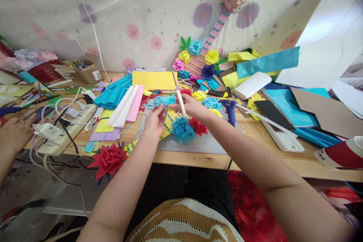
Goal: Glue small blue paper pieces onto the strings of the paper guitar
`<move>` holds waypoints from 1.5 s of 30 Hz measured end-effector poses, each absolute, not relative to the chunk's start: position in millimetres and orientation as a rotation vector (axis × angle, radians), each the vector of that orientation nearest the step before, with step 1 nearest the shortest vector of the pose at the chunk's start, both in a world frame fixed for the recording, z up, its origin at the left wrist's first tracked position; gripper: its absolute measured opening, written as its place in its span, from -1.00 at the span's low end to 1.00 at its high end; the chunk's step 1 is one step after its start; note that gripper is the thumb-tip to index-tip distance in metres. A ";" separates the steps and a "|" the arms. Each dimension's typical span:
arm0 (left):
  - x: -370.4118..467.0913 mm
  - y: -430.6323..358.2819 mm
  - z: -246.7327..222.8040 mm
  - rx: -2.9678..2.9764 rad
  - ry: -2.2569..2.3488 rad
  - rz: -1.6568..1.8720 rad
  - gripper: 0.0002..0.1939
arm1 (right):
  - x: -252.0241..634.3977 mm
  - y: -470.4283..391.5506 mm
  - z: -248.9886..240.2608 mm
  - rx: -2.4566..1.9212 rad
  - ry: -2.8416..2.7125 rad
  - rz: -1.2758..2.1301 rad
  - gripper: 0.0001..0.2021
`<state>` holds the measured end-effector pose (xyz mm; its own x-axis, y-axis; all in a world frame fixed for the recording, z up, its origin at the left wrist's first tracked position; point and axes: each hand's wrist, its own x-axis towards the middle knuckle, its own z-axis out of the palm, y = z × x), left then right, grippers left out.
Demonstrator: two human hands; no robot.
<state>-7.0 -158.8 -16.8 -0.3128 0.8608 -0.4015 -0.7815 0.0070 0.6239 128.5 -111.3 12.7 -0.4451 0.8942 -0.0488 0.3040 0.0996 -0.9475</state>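
Observation:
My left hand has its thumb and fingertips closed on a light blue crepe-paper piece. In my right hand is a white-handled tool with a slim pointed metal end, tip pointing up and away; its exact kind is unclear. Just below the hands sit a blue paper flower and a red paper flower, on a paper guitar over a grey cutting mat. A larger red flower is at the guitar's near-left end, partly past the table edge.
A blue glue gun stands right of my right hand. Left are a power strip with cables and another person's hand. A finished paper guitar leans on the back wall. A red-and-white cup is at the right edge.

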 end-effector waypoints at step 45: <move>-41.0 -160.0 -14.7 0.694 1.289 1.449 -0.66 | 106.0 -79.5 42.7 -1.094 -2.641 0.897 -0.55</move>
